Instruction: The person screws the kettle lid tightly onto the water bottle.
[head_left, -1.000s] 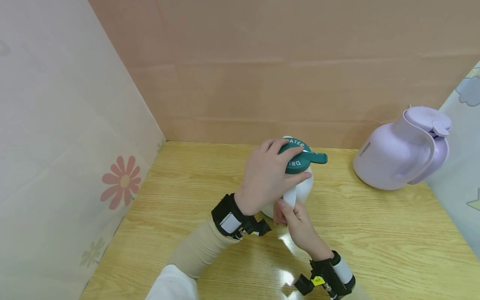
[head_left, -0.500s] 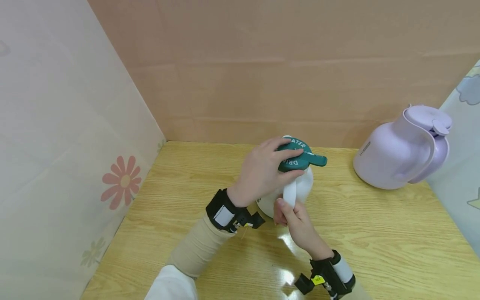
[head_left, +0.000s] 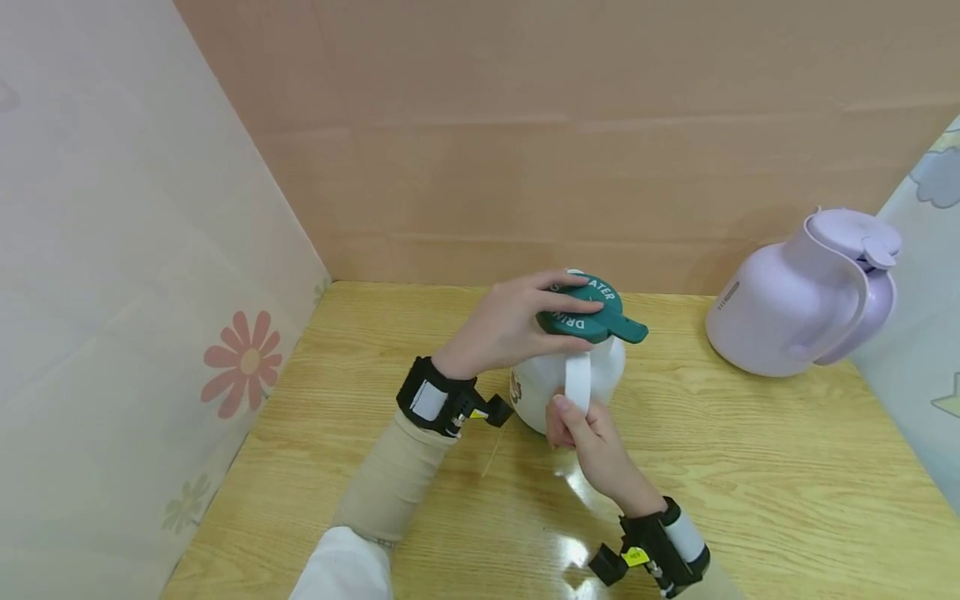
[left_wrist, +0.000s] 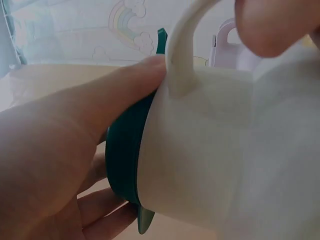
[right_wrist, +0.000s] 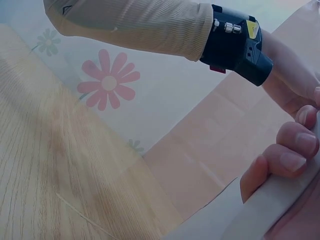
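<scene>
We saw the left hand (head_left: pixel 510 329) curled over the green lid (head_left: pixel 587 307), gripping its rim atop the white jug (head_left: pixel 558 385), which stood on the wooden table (head_left: pixel 787 467) near its back edge. Just below, the right hand (head_left: pixel 592 442) clasped the jug's white handle (head_left: pixel 577 382). Further right stood a lilac kettle (head_left: pixel 802 304), well apart.

Beige ribbed sleeves (head_left: pixel 390 492), black wrist cameras (head_left: pixel 438 400), yellow tag (head_left: pixel 636 557).
</scene>
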